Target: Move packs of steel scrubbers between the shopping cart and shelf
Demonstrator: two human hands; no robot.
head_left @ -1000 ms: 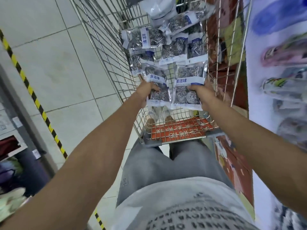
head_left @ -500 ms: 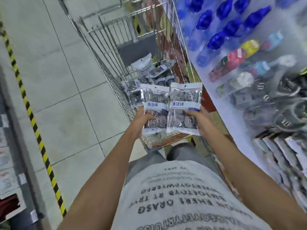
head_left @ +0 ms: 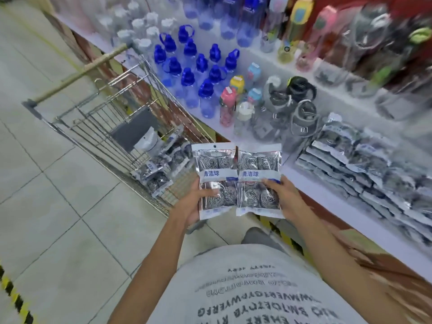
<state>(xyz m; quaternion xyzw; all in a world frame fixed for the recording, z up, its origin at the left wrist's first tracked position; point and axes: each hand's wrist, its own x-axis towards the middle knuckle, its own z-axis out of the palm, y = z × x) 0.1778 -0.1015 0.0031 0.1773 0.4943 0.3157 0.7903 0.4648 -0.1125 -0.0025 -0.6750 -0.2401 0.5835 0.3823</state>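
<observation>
My left hand (head_left: 190, 204) grips one pack of steel scrubbers (head_left: 215, 169) by its lower left edge. My right hand (head_left: 281, 197) grips a second pack (head_left: 258, 167) by its lower right edge. Both packs stand upright side by side in front of me, above the near end of the wire shopping cart (head_left: 98, 122). Several more packs (head_left: 155, 174) lie in the cart. On the white shelf (head_left: 327, 197) to my right, stacked rows of the same packs (head_left: 364, 169) lie flat.
Blue-capped clear bottles (head_left: 194, 73) and coloured drink bottles (head_left: 236, 99) fill the shelf behind the cart. Grey-lidded jugs (head_left: 287, 113) stand beside the stacked packs. Tiled floor (head_left: 58, 206) lies to the left, with a yellow-black stripe (head_left: 14, 298) at the lower left.
Both hands have lifted the two packs up out of the cart. My view has swung right, bringing the shelf and its stacked packs into sight.
</observation>
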